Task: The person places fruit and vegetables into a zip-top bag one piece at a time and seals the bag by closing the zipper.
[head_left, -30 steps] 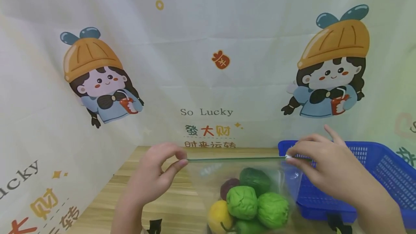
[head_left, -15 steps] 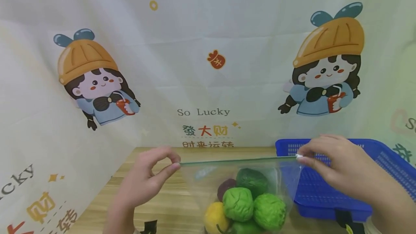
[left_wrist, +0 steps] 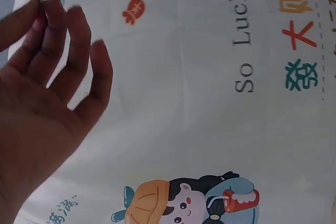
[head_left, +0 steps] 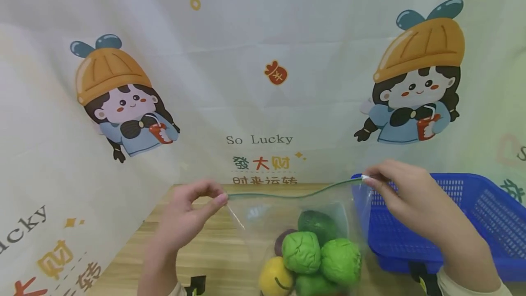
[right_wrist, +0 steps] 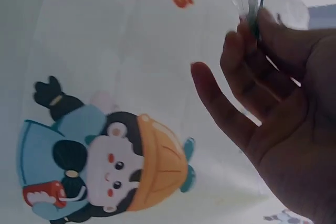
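Observation:
A clear zip bag with a green strip along its top hangs between both hands. My left hand pinches its upper left corner between thumb and fingertips. At the upper right end my right hand pinches the white slider. Inside the bag lie two light green cabbages, a dark green rounded piece, a yellow piece with a curved stem, a partly hidden purple piece and another green one. Both wrist views show the pinching fingers; the bag barely enters there.
A blue plastic basket stands behind and below my right forearm. The wooden tabletop reaches back to a printed cloth hung behind and at the left.
My right hand first moves outward, then up and back inward. The bag's top strip goes from taut and straight to slack and wavy, rising at the right. Both hands keep their pinch.

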Demonstrator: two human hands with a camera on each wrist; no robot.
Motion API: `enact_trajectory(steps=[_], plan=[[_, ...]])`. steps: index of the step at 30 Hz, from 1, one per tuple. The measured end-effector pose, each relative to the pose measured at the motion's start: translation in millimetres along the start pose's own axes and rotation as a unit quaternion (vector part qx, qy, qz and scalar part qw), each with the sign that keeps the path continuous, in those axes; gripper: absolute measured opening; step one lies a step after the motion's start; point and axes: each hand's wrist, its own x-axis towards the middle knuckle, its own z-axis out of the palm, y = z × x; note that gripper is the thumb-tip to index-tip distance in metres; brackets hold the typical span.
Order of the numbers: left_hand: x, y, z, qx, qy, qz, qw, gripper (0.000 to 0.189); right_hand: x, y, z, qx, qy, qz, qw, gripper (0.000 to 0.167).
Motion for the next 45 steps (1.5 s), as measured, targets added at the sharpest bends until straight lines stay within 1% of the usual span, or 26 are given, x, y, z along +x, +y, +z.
enact_trajectory(steps=[1,3,5,6,8,10,13,14,16,18,20,22,23,25,27,28,29,30,32,34,36,37,39,41,43,45], plan=[[3.0,-2.9,6.5,0.021,0.005,-0.033,0.9992,0.005,1.3,0.2,3.8,-0.012,-0.012,0.021,0.9996,0.012],[8.5,-6.3,19.1,0.057,-0.004,-0.088,0.9945,0.013,2.9,-1.4,10.2,-0.04,-0.038,0.052,0.9971,0.024],[12.7,-6.9,30.4,0.088,-0.022,-0.117,0.989,0.029,2.3,-5.9,13.2,-0.063,-0.061,0.065,0.994,0.036],[14.3,-6.0,35.2,0.098,-0.029,-0.122,0.9872,0.035,1.6,-9.3,13.7,-0.069,-0.069,0.065,0.9931,0.041],[16.8,-2.0,43.6,0.12,-0.032,-0.122,0.9848,0.041,-0.4,-17.0,14.4,-0.077,-0.072,0.045,0.9933,0.046],[18.0,2.8,50.6,0.145,-0.011,-0.102,0.9841,0.038,-3.0,-26.3,15.1,-0.072,-0.087,0.02,0.9934,0.039],[18.2,9.7,58.6,0.186,0.03,-0.071,0.9795,0.023,-7.4,-41.2,20.8,-0.032,-0.165,-0.007,0.9857,0.017],[17.9,10.8,60.7,0.2,0.043,-0.063,0.9769,0.02,-9.1,-46.7,23.9,-0.008,-0.207,-0.007,0.9784,0.008],[17.2,12.0,63.5,0.214,0.061,-0.055,0.9735,0.018,-11.8,-57.7,32.1,0.044,-0.297,0.005,0.9539,0.004],[16.8,11.3,65.2,0.215,0.07,-0.051,0.9729,0.019,-13.0,-68.5,42.2,0.076,-0.375,0.03,0.9235,0.008],[16.4,9.2,66.1,0.211,0.079,-0.039,0.9734,0.019,-13.0,-77.7,53.3,0.086,-0.424,0.057,0.9,0.02],[16.2,8.2,66.6,0.197,0.079,-0.026,0.9769,0.019,-11.9,-83.2,64.7,0.064,-0.441,0.07,0.8923,0.035],[15.9,8.2,67.2,0.187,0.073,-0.017,0.9796,0.02,-11.7,-84.7,69.8,0.052,-0.439,0.079,0.8933,0.041],[15.1,10.6,68.8,0.177,0.043,-0.006,0.9832,0.017,-11.4,-85.1,78.5,0.04,-0.434,0.105,0.894,0.052],[14.3,14.1,72.3,0.17,-0.024,-0.017,0.9851,0.012,-11.1,-82.4,87.3,0.03,-0.431,0.128,0.8929,0.062],[13.8,15.3,74.9,0.168,-0.068,-0.024,0.9831,0.009,-11.6,-80.6,90.8,0.031,-0.429,0.144,0.8915,0.067],[13.1,15.6,78.5,0.168,-0.114,-0.034,0.9785,0.009,-12.3,-78.3,94.1,0.033,-0.426,0.153,0.891,0.071],[12.1,15.4,82.5,0.173,-0.163,-0.048,0.9701,0.012,-12.5,-76.3,97.0,0.034,-0.429,0.163,0.888,0.076],[10.0,12.1,92.1,0.178,-0.255,-0.07,0.9479,0.022,-13.8,-71.7,101.8,0.028,-0.432,0.167,0.886,0.081],[8.2,7.6,101.9,0.174,-0.316,-0.08,0.9292,0.028,-16.4,-68.1,103.0,0.025,-0.423,0.162,0.891,0.08],[7.0,4.0,110.3,0.173,-0.352,-0.079,0.9165,0.028,-17.3,-65.4,103.1,0.022,-0.419,0.152,0.8948,0.07],[6.9,3.1,113.3,0.171,-0.365,-0.075,0.9123,0.024,-17.7,-64.2,102.6,0.019,-0.413,0.142,0.8996,0.062],[5.8,3.3,117.3,0.157,-0.385,-0.077,0.9064,0.015,-18.3,-62.2,101.6,0.011,-0.4,0.12,0.9084,0.04],[4.3,4.6,119.2,0.147,-0.401,-0.076,0.9008,0.018,-17.7,-60.8,101.3,0.003,-0.396,0.107,0.912,0.025],[2.3,6.0,120.3,0.143,-0.414,-0.087,0.8947,0.027,-16.8,-59.9,102.5,-0.007,-0.393,0.102,0.914,0.023],[0.3,5.9,122.2,0.156,-0.417,-0.102,0.8898,0.028,-15.4,-59.7,106.4,-0.014,-0.396,0.109,0.9117,0.03]])
